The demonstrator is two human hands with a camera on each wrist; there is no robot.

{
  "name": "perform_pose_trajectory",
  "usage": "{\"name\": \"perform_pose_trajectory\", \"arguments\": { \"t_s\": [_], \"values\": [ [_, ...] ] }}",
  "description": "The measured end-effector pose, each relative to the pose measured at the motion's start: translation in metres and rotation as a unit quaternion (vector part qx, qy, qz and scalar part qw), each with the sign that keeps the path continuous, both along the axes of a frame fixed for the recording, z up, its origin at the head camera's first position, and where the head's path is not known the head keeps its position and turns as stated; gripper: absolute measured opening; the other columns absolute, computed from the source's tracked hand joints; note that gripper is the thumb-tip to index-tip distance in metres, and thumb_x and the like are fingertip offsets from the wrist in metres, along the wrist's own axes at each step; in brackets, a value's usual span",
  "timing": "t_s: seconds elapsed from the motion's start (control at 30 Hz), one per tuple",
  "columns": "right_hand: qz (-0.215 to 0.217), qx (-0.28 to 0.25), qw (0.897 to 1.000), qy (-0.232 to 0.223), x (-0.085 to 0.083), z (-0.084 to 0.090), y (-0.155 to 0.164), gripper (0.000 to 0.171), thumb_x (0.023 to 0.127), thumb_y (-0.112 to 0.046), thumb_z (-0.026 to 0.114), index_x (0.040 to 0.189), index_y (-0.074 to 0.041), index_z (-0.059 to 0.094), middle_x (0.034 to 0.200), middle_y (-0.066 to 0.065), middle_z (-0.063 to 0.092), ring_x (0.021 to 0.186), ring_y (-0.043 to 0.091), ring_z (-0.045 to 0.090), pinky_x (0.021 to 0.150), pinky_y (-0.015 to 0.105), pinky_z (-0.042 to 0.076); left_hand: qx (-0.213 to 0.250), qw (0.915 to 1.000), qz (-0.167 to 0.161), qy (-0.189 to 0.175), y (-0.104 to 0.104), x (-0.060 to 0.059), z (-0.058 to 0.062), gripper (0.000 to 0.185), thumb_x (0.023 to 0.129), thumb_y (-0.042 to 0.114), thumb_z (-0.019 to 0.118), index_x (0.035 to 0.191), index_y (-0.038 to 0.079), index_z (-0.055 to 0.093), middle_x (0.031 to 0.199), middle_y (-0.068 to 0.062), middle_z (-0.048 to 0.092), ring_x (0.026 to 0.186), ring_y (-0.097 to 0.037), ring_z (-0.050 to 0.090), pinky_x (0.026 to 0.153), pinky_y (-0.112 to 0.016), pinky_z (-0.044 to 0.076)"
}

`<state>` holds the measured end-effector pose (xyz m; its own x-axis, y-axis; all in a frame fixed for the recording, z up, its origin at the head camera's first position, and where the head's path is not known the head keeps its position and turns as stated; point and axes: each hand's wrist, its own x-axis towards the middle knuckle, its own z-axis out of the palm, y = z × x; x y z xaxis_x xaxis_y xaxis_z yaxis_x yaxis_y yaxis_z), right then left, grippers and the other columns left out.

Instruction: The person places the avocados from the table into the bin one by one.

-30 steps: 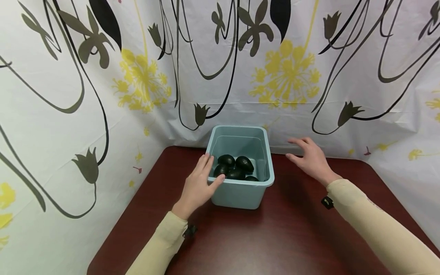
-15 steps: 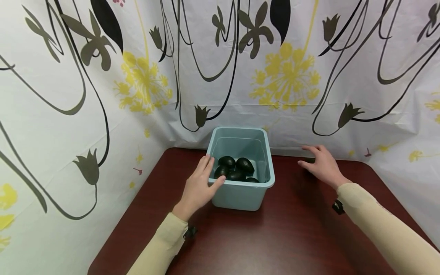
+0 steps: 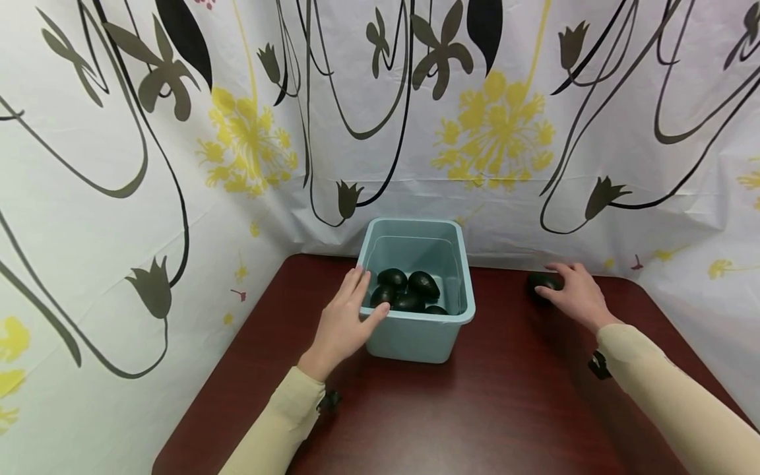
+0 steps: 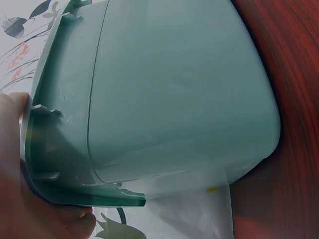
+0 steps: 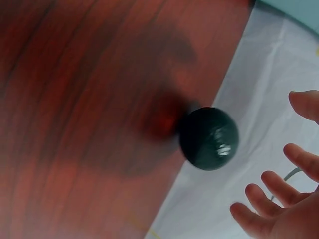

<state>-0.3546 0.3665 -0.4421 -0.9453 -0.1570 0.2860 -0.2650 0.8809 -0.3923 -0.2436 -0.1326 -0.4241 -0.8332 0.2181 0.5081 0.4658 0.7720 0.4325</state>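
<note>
A light blue-green plastic bin [image 3: 408, 340] stands upright on the table, with several dark avocados [image 3: 423, 285] inside. My left hand [image 3: 340, 323] holds its near left corner, thumb over the front rim and fingers along the left rim; the left wrist view shows the bin's outer wall [image 4: 179, 89] and fingers at the rim corner. Out to the right, another avocado [image 3: 537, 287] lies near the table's back edge. My right hand [image 3: 576, 295] is beside it, partly over it in the head view. In the right wrist view, spread fingers [image 5: 269, 199] stand apart from this avocado [image 5: 209, 138].
The reddish-brown table [image 3: 505, 409] ends just behind the bin and the lone avocado. A white curtain [image 3: 368, 158] with grey vines and yellow flowers hangs along the back and the left side.
My right hand has moved right and lowered to the lone avocado, which has come into view beside its fingers. The left hand and the bin have stayed in place.
</note>
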Motion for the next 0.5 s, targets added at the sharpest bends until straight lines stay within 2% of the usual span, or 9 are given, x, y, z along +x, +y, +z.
{"name": "perform_pose_trajectory", "arguments": {
  "t_s": [0.17,0.5],
  "values": [
    [-0.004,-0.004,1.000,-0.011,-0.002,-0.010,0.010,0.073,0.094,-0.047,0.069,0.146,-0.001,0.047,0.129,0.031,0.042,0.104,0.047,0.049,0.078,0.065,0.042,0.002,1.0000,0.001,0.004,0.000,0.000,0.000,0.084,0.097,0.069,0.044,0.157,0.010,0.037,0.163,-0.009,0.029,0.151,-0.020,0.022,0.106,-0.051,0.041],
    [-0.003,-0.002,1.000,-0.016,-0.011,-0.028,0.024,0.073,0.094,-0.046,0.069,0.147,-0.002,0.045,0.137,0.037,0.039,0.118,0.055,0.042,0.086,0.072,0.037,-0.001,1.0000,0.004,0.008,0.000,0.000,0.000,0.083,0.098,0.068,0.044,0.156,0.010,0.038,0.163,-0.008,0.030,0.150,-0.020,0.024,0.104,-0.051,0.043]
  ]
}}
